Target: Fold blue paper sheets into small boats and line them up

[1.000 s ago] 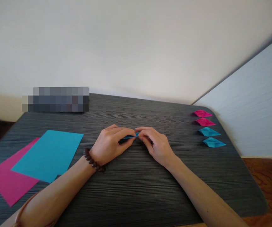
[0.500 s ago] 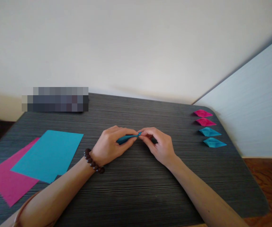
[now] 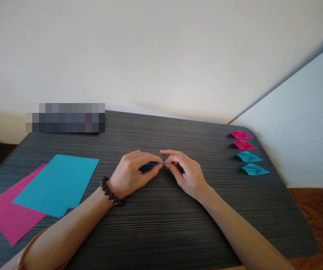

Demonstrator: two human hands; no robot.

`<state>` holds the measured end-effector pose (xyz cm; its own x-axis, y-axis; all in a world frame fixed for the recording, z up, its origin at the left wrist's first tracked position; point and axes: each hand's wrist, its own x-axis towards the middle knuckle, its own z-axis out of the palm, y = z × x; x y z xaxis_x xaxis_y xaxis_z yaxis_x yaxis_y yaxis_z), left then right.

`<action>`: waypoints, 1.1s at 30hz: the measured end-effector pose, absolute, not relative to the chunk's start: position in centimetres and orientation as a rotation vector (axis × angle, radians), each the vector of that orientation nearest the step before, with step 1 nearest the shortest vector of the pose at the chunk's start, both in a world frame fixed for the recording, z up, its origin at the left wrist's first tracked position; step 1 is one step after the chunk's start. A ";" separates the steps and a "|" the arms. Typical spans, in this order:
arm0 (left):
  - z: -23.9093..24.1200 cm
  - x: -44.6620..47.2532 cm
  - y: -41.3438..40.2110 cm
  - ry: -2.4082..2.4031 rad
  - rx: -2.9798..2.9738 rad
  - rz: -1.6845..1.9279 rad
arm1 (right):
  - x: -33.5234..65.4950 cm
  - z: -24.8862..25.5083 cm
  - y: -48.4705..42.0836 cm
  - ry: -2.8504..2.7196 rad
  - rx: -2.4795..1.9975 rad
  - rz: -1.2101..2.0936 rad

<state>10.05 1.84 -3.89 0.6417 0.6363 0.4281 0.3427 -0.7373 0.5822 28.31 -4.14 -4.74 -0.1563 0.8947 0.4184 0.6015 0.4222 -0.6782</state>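
Observation:
A small folded piece of blue paper (image 3: 151, 163) is held edge-on between my hands above the middle of the table, so only a thin strip of it shows. My left hand (image 3: 136, 168), with a dark bead bracelet (image 3: 112, 195) at the wrist, pinches it between thumb and fingers. At the paper's right end, the thumb and fingertips of my right hand (image 3: 185, 170) are pinched together on its tip, with one finger raised. The fingers hide most of the folded paper.
Two pink folded paper boats (image 3: 241, 134) and two blue folded paper boats (image 3: 254, 169) stand in a column at the table's right. Flat blue paper (image 3: 57, 183) overlaps pink paper (image 3: 15, 221) at left. A blurred-out object (image 3: 68, 122) sits at the back left by the wall (image 3: 161, 56).
The blue paper has turned from showing a narrow face to lying edge-on between my fingers. One finger of my right hand has lifted and stretched left; my left hand has hardly moved.

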 end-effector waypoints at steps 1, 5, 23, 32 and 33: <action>-3.9 10.1 1.8 0.765 2.405 0.885 | 28.3 -4.8 -4.1 -1.827 -1.288 0.465; -3.7 10.1 1.8 0.781 2.345 0.902 | 28.3 -5.2 -4.1 -1.709 -1.320 0.507; -2.8 10.1 1.9 0.942 1.913 0.656 | 28.4 -5.1 -4.0 -1.820 -1.125 0.353; -2.9 10.1 1.9 0.878 1.958 0.736 | 28.4 -5.2 -4.0 -1.821 -1.141 0.371; -2.9 10.1 1.9 0.869 1.971 0.727 | 28.4 -5.2 -4.0 -1.823 -1.139 0.372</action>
